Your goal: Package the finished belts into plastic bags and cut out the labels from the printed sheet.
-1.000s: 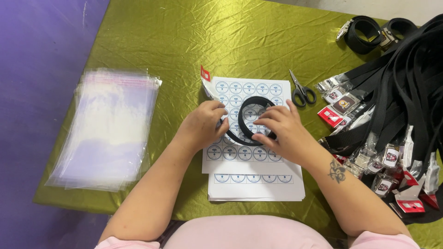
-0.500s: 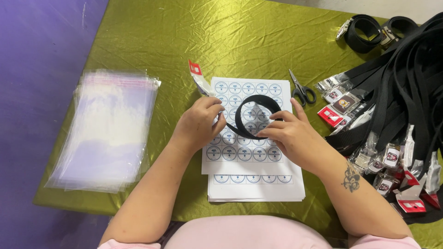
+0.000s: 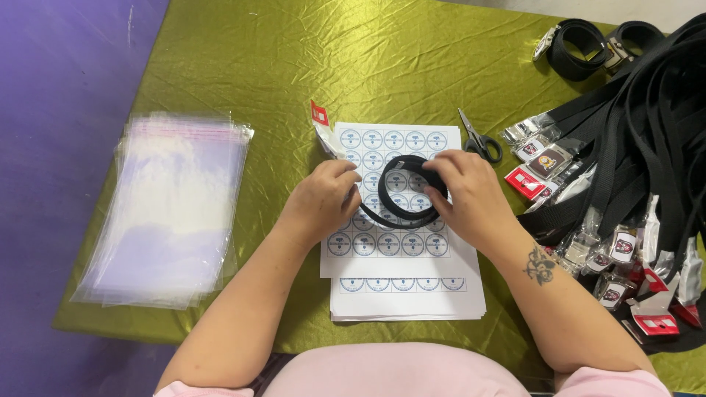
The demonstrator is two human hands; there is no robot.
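While the left hand (image 3: 318, 202) and right hand (image 3: 471, 195) both pinch the black belt coil (image 3: 407, 187) over the near sticker sheets (image 3: 397, 242), keep the loops tight and flat. Scissors (image 3: 482, 141) lie just right; clear bags (image 3: 169, 206) sit far left.

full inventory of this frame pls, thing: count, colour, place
coiled belt: one, black, over the sticker sheets, between both hands
sticker sheets: a stack, white with round blue stickers, centre
scissors: one, black handles, right of the sheets
clear bags: a stack, transparent, left
loose belts: a pile, black, wrapped buckles, right
rolled belts: two, black, top right
cloth: one, olive green, covering the table
left hand: holding the coil
right hand: holding the coil
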